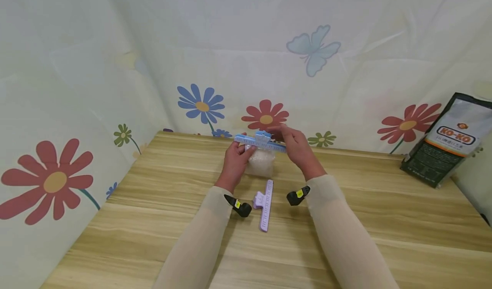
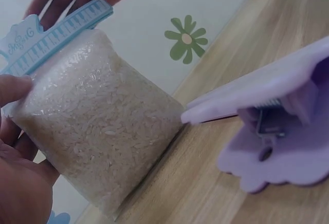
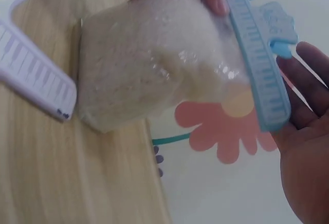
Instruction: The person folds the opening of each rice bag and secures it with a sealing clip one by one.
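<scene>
1. Nearest, the purple clip (image 1: 267, 204) lies on the wooden surface (image 1: 153, 220) between the forearms. It could get in the way if the bag is lowered or tipped toward the person.
2. The left hand (image 1: 235, 164) has a narrow grip, pinching the top of the rice bag (image 1: 261, 164), thumb in front and fingers behind. If that pinch loosens, the bag could probably slump, since nothing else visibly steadies it.
3. The bag is upright but somewhat tilted, beyond the purple clip; I cannot tell whether its base touches the surface. The film is slick and the rice loose, so the contents may shift.
4. The blue clip (image 1: 263, 141) lies across the bag's top. Whether its bar traps the full width is unclear; a missed corner could leak rice.
5. The right hand (image 1: 297, 150) has a wide, loose grip beside the clip's right end, pinching nothing; contact is unclear. A careless knock there could twist the bar askew.
6. Farther right, the KO-KO bag (image 1: 447, 146) stands well apart, before the flowered backdrop (image 1: 238, 45).
</scene>
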A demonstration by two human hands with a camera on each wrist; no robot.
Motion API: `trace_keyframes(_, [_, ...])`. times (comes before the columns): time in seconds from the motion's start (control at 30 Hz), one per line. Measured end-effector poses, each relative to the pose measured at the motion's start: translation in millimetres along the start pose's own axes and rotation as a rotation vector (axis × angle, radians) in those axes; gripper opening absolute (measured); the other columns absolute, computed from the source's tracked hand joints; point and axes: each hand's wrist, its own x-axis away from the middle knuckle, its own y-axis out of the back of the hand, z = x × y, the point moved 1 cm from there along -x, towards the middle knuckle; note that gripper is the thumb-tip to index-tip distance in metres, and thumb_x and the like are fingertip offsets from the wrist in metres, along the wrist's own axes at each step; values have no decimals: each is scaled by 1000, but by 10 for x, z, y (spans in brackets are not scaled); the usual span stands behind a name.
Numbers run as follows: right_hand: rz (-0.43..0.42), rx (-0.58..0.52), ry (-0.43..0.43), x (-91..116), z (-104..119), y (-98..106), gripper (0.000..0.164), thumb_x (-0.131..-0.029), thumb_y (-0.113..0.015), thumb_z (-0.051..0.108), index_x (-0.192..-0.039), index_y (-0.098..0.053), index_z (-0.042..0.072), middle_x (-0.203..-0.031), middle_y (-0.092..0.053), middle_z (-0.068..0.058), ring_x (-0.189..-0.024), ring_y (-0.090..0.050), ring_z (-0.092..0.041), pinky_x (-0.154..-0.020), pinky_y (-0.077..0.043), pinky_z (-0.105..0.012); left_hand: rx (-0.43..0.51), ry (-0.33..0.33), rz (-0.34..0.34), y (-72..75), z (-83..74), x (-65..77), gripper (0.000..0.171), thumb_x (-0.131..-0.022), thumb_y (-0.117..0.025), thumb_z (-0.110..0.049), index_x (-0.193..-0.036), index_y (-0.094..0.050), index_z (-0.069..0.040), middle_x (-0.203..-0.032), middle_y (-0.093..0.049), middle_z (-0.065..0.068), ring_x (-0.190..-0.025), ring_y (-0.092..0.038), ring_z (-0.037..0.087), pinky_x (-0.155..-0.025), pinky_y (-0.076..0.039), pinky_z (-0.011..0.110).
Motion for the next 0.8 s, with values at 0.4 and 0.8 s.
trace_keyframes(0.4, [-17, -111, -116, 187, -310, -3, 69, -96, -30, 66, -136, -55, 16, -134, -60, -6, -128, -53, -24, -113, -35, -43, -1, 9, 18, 18, 5, 7, 55, -95, -63, -18, -146, -42, -12, -128, -65, 7, -117, -60, 14, -88, -48, 24])
trace_keyframes(0.8, [20, -89, -197, 244, -573, -221, 61, -86, -66, 53, -135, -55, 19, -135, -58, -4, -127, -53, -25, -107, -42, -43, -3, 23, 25, 37, 23, -2, 36, -94, -64, -19, -130, -57, -17, -127, -66, 5, -118, -60, 15, -101, -47, 34])
